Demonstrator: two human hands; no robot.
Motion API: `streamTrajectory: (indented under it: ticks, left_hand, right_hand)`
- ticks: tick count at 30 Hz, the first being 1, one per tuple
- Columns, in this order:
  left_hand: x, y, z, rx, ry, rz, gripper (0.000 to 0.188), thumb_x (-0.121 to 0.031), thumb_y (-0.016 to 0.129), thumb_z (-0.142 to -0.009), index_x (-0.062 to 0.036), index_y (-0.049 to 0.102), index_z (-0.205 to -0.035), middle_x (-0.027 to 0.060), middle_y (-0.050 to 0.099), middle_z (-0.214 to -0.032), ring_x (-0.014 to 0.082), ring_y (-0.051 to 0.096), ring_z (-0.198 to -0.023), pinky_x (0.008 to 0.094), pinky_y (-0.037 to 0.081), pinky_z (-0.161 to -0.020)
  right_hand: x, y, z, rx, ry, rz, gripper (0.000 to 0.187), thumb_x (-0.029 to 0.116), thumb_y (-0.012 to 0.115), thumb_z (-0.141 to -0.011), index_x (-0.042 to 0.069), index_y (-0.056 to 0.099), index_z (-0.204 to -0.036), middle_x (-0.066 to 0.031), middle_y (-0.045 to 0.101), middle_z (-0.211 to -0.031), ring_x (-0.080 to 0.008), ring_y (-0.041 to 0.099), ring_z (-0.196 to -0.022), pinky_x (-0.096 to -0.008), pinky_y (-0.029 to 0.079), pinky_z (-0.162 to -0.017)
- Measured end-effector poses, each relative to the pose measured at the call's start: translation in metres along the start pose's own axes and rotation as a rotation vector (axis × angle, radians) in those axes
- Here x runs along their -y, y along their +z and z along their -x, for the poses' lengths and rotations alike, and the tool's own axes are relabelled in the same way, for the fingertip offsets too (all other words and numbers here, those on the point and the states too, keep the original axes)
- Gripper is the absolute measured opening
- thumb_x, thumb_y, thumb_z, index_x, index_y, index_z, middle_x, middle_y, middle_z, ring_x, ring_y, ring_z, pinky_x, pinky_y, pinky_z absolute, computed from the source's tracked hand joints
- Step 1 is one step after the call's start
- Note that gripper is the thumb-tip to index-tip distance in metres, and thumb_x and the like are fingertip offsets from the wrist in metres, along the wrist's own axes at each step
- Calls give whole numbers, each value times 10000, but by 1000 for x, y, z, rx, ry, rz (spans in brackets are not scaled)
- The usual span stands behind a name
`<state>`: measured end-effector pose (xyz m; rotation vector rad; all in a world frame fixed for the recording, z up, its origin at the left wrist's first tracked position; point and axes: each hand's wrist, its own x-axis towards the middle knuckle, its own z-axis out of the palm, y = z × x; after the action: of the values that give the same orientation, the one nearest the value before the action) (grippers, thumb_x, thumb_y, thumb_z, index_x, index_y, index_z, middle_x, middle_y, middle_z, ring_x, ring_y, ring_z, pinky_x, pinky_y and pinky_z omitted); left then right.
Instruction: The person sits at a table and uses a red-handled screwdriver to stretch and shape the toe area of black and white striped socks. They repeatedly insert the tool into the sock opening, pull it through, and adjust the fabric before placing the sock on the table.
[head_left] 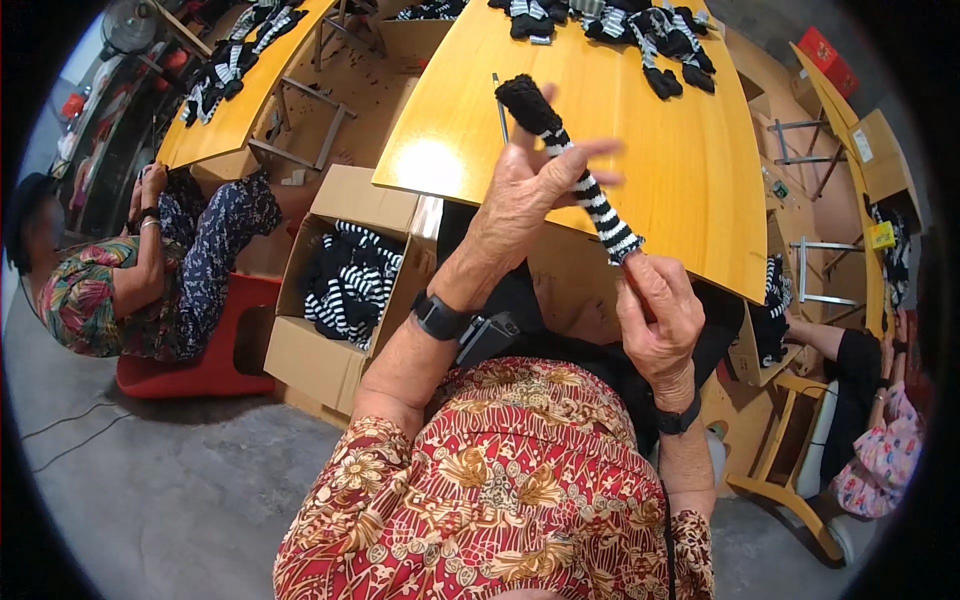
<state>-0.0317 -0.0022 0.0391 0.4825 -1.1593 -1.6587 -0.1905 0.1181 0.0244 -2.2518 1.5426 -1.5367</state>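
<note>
- I see my left hand (530, 195) up over the near edge of the yellow desk (690, 170). It is wrapped around the middle of a long sock (570, 160), with the thumb and fingers closed on it.
- The sock is black at the top end and has black and white stripes lower down.
- My right hand (655, 320) is lower and closer to my body. Its fingertips are pinched shut on the bottom end of the sock.
- So the sock is held in the air between my two hands, just above the desk edge and not lying on it.
- The long way of the sock runs on a slant. The black end points up and away from me, toward the far left. The striped end points down and to the right, toward my right hand.
- My left hand is nearer the black end. My right hand is at the striped end.
- More black and striped socks (650, 35) lie at the far side of the desk.
- A cardboard box (345, 275) full of striped socks sits on the floor to my left.
- Another person (120, 280) in flowery clothes sits farther left on a red seat.
</note>
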Motion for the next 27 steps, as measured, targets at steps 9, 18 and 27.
streamTrajectory:
  ticks: [9, 18, 27]
  left_hand:
    - [-4, -19, 3, -350, 75, 12, 347, -294, 532, -983, -10, 575, -1178, 139, 691, -1017, 173, 695, -841, 265, 569, -701]
    - [28, -4, -5, -447, 123, 211, 183, -224, 574, -965, -51, 617, -1008, 34, 688, -868, 109, 676, -776, 248, 560, -692]
    - [12, -14, -4, -419, 72, 164, 298, -361, 558, -959, -66, 586, -988, 113, 688, -910, 205, 680, -896, 339, 547, -789]
  right_hand:
    - [-5, -3, 8, 85, -212, 298, 503, -70, 686, -694, 76, 659, -1174, -99, 540, -886, -228, 579, -671, -324, 499, -570]
    - [8, 16, 21, -1, 164, -87, 445, -79, 649, -778, 31, 630, -1209, -105, 587, -878, -204, 600, -694, -294, 501, -598]
    - [-3, 14, 24, 27, 21, 48, 473, -72, 679, -740, 58, 647, -1194, -80, 537, -842, -209, 578, -672, -307, 490, -584]
